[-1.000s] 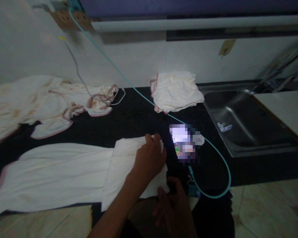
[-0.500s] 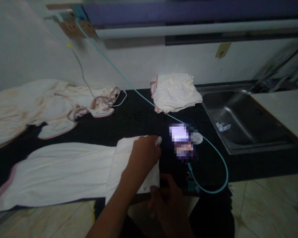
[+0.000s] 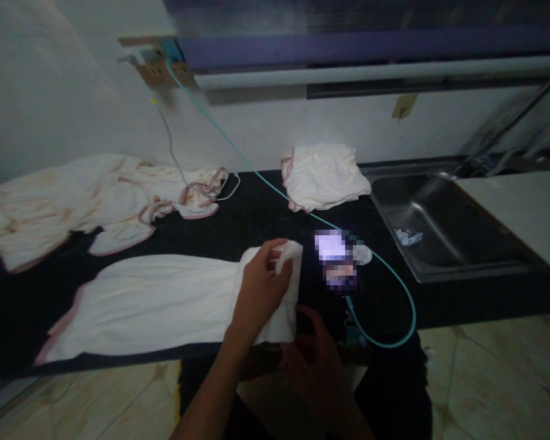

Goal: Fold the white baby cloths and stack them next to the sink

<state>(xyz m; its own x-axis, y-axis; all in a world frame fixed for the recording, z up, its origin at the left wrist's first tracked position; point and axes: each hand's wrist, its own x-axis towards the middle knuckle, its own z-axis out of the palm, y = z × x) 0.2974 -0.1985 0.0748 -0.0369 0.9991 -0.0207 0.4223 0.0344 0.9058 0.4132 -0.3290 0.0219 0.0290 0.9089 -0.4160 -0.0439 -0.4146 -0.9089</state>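
Note:
A long white cloth (image 3: 165, 299) with pink trim at its left end lies across the dark counter. Its right end is doubled over into a thicker layer. My left hand (image 3: 268, 269) is on top of that part, its fingers curled around cloth at the far right corner. My right hand (image 3: 311, 360), dim in shadow, is at the near right corner, thumb and forefinger closed about the cloth's edge. Its other fingers are hard to see.
A folded white cloth (image 3: 325, 177) sits by the wall. A stained, crumpled cloth (image 3: 110, 195) lies at left. Right of my hands are a phone (image 3: 334, 256), its teal cable (image 3: 412, 305) and a steel sink (image 3: 444, 220) holding a small crumpled item (image 3: 409, 236).
The white cloth's left end has shifted to the right, and its doubled part looks thicker. My left hand's fingers have risen slightly with the far corner. The view has tilted up slightly.

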